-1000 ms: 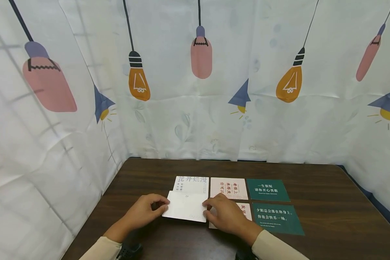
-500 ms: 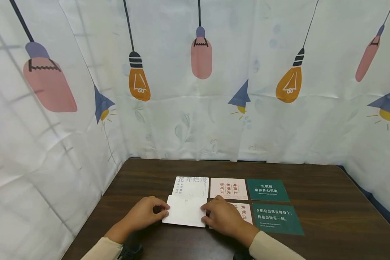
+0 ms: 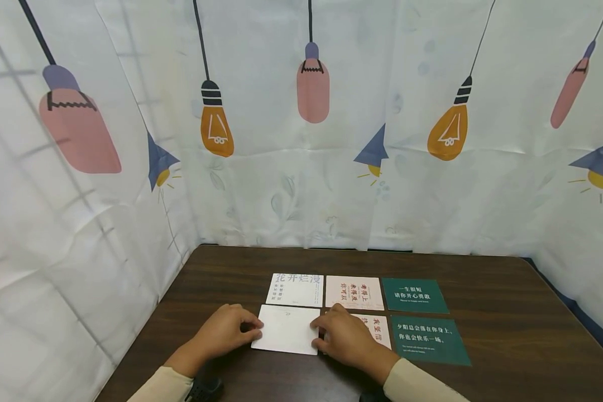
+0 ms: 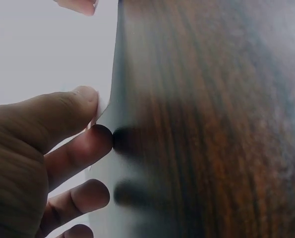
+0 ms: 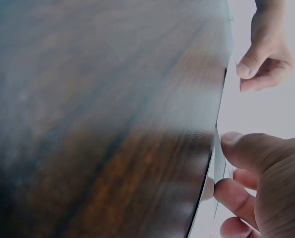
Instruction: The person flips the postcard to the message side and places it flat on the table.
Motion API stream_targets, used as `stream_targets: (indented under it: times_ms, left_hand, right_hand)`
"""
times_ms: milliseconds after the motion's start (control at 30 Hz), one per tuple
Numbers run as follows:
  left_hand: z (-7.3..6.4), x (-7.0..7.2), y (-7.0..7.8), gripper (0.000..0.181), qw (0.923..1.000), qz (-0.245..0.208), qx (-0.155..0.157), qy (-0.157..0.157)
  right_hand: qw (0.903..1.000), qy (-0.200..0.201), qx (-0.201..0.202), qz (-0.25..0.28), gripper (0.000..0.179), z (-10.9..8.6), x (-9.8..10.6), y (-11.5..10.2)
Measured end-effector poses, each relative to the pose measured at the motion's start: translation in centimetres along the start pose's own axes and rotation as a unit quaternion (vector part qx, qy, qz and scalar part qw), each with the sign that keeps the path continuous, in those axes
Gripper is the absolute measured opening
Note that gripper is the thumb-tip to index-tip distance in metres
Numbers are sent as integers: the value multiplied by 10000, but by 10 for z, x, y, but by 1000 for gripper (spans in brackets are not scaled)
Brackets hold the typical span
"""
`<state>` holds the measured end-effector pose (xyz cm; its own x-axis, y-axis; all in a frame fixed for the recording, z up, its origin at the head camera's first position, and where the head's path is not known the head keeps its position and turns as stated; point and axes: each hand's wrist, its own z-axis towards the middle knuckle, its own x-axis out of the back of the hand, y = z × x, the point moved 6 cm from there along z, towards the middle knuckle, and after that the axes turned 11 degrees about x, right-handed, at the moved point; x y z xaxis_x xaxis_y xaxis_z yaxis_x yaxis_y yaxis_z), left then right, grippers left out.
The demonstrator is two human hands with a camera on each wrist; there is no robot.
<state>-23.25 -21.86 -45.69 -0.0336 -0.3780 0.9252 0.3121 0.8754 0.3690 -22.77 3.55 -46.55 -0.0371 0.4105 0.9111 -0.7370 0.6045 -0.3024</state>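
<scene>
A blank white card, with a tiny mark near its top edge, lies low over the near left of the table in the head view. My left hand pinches its left edge between thumb and index finger; in the left wrist view that card corner bends slightly at the thumb. At the right edge, my right hand holds the card with thumb and fingertips. Directly behind sits a white card with grey characters. My right hand partly covers a pink card with red characters.
Another pink card lies in the back row. To its right are two green cards with white writing, the back one and the front one. All lie on a dark wooden table before a lamp-patterned curtain.
Both hands have drawn the blank card toward the table's near side and lowered it. It no longer overlaps the grey-lettered card behind. The other cards stay put.
</scene>
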Motion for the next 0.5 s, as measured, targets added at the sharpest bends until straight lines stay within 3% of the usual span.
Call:
stream_targets:
  times_ms: [300, 500]
  left_hand:
    - [0, 1, 4, 11, 9992, 275, -230, 186]
    - [1, 1, 5, 11, 9989, 367, -227, 160]
  right_hand:
    - [10000, -33, -24, -82, 29, 1, 1, -2]
    - [9999, -81, -4, -128, 29, 1, 1, -2]
